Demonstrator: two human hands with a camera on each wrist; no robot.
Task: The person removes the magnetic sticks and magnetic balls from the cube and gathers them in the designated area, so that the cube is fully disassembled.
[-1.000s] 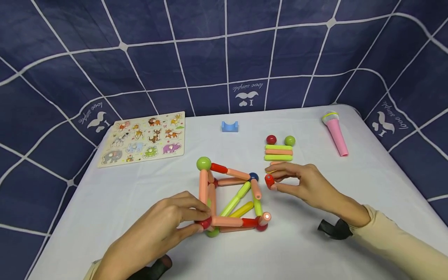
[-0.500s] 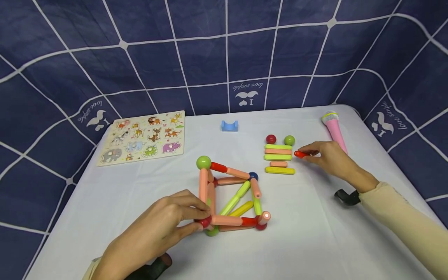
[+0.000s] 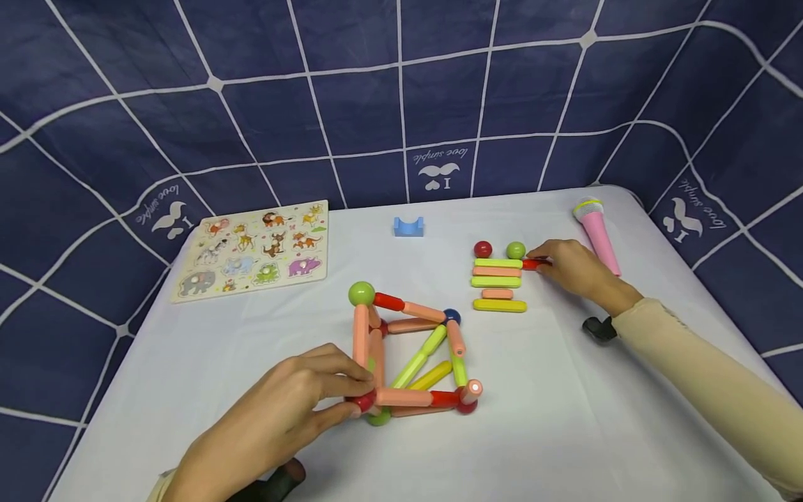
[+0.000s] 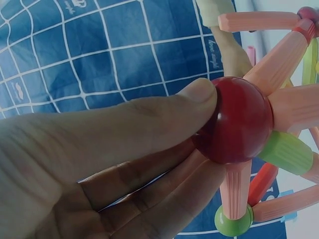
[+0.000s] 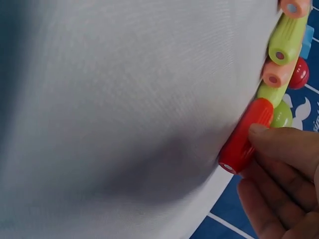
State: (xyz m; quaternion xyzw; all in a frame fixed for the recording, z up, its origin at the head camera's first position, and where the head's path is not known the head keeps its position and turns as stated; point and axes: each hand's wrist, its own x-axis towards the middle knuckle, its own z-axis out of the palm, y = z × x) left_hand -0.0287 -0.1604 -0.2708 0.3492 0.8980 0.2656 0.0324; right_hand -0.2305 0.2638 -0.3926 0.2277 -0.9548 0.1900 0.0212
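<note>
My left hand (image 3: pixel 295 397) pinches a red ball (image 4: pixel 244 119) at the near left corner of a frame built of balls and sticks (image 3: pixel 404 397). Pink, green, yellow and red sticks join at green, blue and red balls there. At the right, my right hand (image 3: pixel 574 272) holds a short red stick (image 5: pixel 246 137) between thumb and fingers. One end of it meets the end of the farthest green stick (image 3: pixel 498 263) in a row of loose sticks. The red stick lies low at the cloth, partly covered by my fingers in the head view.
A red ball (image 3: pixel 482 249) and a green ball (image 3: pixel 516 250) sit behind the row, which also has a yellow stick (image 3: pixel 500 305). A pink toy microphone (image 3: pixel 601 240) lies far right, a blue block (image 3: pixel 409 227) at the back, an animal puzzle board (image 3: pixel 251 251) at the left.
My right hand has carried the red stick from beside the frame, away and to the right, then up against the green stick's end. The left hand keeps its place on the red ball.
</note>
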